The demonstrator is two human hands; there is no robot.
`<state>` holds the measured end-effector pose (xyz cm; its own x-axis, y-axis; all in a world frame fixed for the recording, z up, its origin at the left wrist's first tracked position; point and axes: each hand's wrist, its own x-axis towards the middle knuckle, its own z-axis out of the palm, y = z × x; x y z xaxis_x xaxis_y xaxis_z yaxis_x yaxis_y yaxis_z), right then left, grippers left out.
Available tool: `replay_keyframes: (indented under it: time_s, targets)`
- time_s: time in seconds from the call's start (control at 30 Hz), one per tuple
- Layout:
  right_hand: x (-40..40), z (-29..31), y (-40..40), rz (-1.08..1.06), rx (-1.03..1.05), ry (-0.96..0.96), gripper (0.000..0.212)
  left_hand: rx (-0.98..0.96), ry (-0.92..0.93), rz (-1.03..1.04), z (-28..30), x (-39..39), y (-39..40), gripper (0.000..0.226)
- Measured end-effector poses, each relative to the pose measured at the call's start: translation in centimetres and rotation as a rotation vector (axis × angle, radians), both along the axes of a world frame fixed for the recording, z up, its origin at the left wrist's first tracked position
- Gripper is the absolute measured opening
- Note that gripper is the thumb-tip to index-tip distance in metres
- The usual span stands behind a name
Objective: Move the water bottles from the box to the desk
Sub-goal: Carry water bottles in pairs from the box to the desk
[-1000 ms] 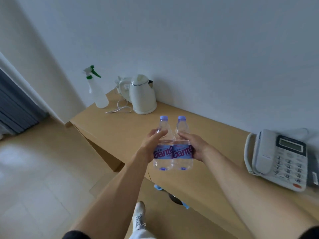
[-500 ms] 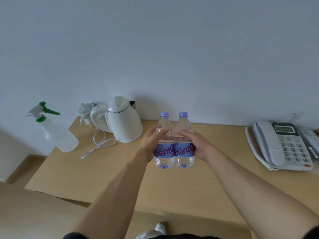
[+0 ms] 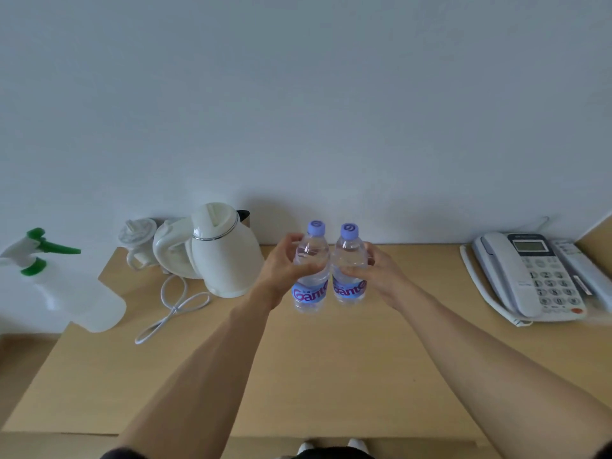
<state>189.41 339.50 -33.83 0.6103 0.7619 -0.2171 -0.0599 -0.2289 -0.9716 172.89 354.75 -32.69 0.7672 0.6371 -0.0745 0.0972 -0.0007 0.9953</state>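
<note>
Two clear water bottles with purple caps and blue labels stand upright side by side over the back middle of the wooden desk (image 3: 324, 369). My left hand (image 3: 284, 266) grips the left bottle (image 3: 310, 293) around its upper body. My right hand (image 3: 377, 271) grips the right bottle (image 3: 348, 288) the same way. The bottle bases look level with the desk top; whether they touch it I cannot tell. The box is out of view.
A white kettle (image 3: 225, 253) with a loose cord (image 3: 172, 309) sits just left of the bottles, a small white cup (image 3: 137, 231) behind it. A spray bottle (image 3: 66, 289) with a green trigger stands at the desk's left edge. A grey telephone (image 3: 530, 276) lies at the right.
I have stepped up to face the desk squarely. Both hands carried the two bottles forward and lower, towards the back of the desk beside the kettle.
</note>
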Motion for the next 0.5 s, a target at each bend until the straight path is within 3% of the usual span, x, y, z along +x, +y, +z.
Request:
replay_keyframes:
  time_s: [0.37,0.5]
  targets:
    - [16.1,-0.7,13.5,0.01,-0.022,-0.037,0.051,0.076,0.103,-0.108,0.6,16.1,14.4,0.068]
    - [22.8,-0.8,14.9,-0.05,-0.046,-0.032,0.056,0.074,0.114,-0.203,1.1,23.7,16.5,0.068]
